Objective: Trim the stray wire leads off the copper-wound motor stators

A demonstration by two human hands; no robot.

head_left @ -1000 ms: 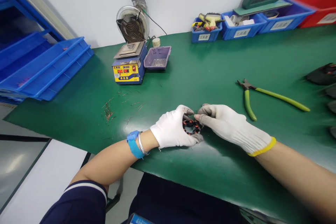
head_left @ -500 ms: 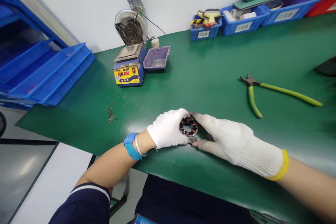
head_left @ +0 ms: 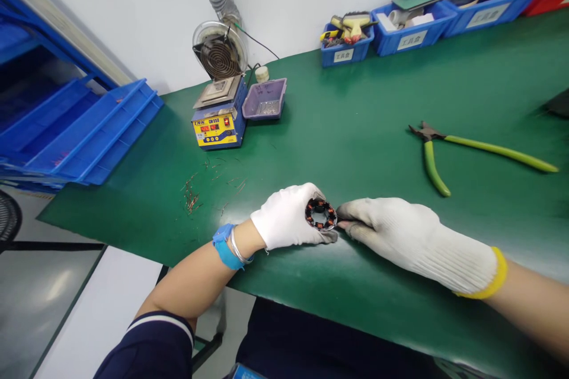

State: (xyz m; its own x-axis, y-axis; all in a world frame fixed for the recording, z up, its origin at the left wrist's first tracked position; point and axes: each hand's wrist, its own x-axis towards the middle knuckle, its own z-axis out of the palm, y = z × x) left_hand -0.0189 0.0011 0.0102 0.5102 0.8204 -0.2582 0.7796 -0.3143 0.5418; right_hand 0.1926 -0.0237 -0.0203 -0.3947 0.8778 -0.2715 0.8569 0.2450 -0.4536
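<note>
My left hand (head_left: pixel 288 219), in a white glove with greyed fingertips, is wrapped around a motor stator (head_left: pixel 320 226). The stator is a small ring with black insulation and orange copper windings, its open end facing up toward me. My right hand (head_left: pixel 395 231), in a white knit glove with a yellow cuff, has its thumb and fingertips pinched together at the stator's right edge. What lies between those fingertips, if anything, is too small to make out. Cutting pliers (head_left: pixel 429 133) with green handles lie spread apart on the green mat, beyond my right hand.
Wire clippings (head_left: pixel 191 198) are scattered left of my hands. Behind them stand a blue and yellow solder pot (head_left: pixel 217 124), a purple tray (head_left: pixel 265 100) and a round fume extractor (head_left: pixel 220 50). Labelled blue bins (head_left: pixel 411 40) line the wall. Blue crates (head_left: pixel 93 136) rest at the left.
My right hand's thumb and fingers, spread around the stator's right side before, have closed into a pinch at its edge. The left hand keeps its hold. The camera view has shifted slightly.
</note>
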